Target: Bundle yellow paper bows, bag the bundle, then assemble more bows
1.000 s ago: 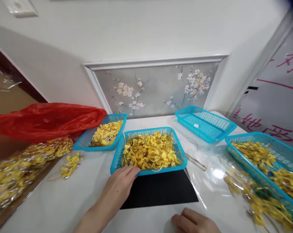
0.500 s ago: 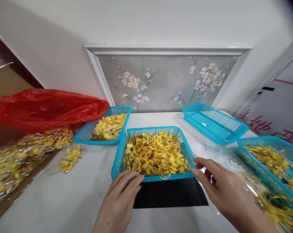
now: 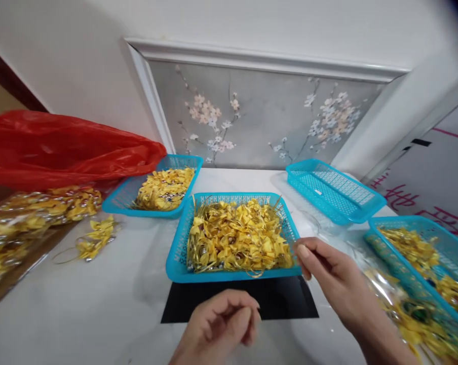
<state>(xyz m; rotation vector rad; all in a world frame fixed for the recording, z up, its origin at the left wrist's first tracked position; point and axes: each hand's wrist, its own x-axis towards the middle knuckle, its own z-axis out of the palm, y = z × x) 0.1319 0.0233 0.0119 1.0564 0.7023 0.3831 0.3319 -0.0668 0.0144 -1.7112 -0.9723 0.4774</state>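
A blue plastic basket heaped with yellow ribbon bows stands in the middle of the white table, its front edge over a black mat. My right hand is closed at the basket's front right corner, thumb and fingers pinched at the rim. My left hand hovers over the mat in front of the basket. Its fingers are curled against the thumb, and whatever may be inside them is hidden.
A second basket of yellow bows and a red plastic bag lie at the back left. An empty basket sits at the back right, a filled basket at the far right. Clear bags of bows and loose bows lie at the left.
My left hand has left the basket's front edge, drawn back over the mat and curled. My right hand came up from the near edge and closed at the basket's right corner.
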